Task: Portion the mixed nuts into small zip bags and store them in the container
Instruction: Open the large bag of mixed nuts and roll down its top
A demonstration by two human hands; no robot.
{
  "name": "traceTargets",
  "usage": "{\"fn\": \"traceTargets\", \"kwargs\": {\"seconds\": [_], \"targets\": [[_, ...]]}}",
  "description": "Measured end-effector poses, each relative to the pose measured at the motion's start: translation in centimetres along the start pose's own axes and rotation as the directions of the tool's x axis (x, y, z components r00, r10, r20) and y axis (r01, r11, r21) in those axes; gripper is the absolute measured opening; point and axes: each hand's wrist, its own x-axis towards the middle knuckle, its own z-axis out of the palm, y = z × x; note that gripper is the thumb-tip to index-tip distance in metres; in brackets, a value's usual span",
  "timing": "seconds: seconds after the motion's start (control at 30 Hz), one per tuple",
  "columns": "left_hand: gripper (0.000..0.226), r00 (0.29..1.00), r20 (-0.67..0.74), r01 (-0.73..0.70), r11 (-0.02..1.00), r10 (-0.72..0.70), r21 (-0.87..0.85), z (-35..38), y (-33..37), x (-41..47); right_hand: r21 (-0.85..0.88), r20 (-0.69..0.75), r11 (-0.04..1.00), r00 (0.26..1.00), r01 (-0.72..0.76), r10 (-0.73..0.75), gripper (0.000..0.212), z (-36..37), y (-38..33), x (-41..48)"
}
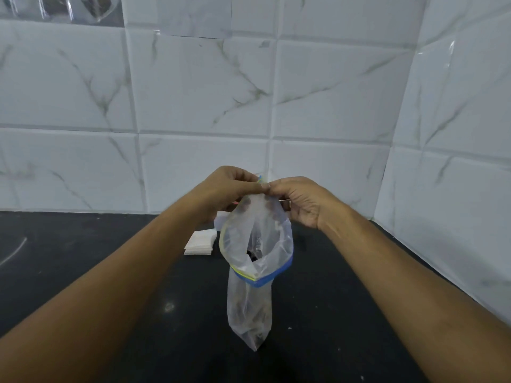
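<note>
A clear zip bag (250, 302) with a blue and yellow zip strip hangs above the black counter (83, 258), its mouth wide open towards me. Dark nuts show dimly through its lower part. My left hand (224, 189) and my right hand (301, 201) meet at the far edge of the bag's mouth, both pinching the zip strip there. The near edge of the mouth sags low, away from both hands. Behind the bag, a small stack of flat white zip bags (200, 241) lies on the counter, partly hidden by my left arm.
White marble-pattern tiles (193, 92) cover the wall behind and to the right, forming a corner at the right. Something white and pink sits behind my hands, mostly hidden. Small crumbs dot the counter near the bag.
</note>
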Motion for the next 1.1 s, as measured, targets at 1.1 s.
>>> {"fn": "traceTargets", "kwargs": {"seconds": [1.1], "targets": [[0.027, 0.919, 0.058, 0.334, 0.692, -0.390, -0.640, -0.1, -2.3, 1.8, -0.032, -0.039, 0.993, 0.993, -0.109, 0.108, 0.005, -2.0, 0.9, -0.1]]}}
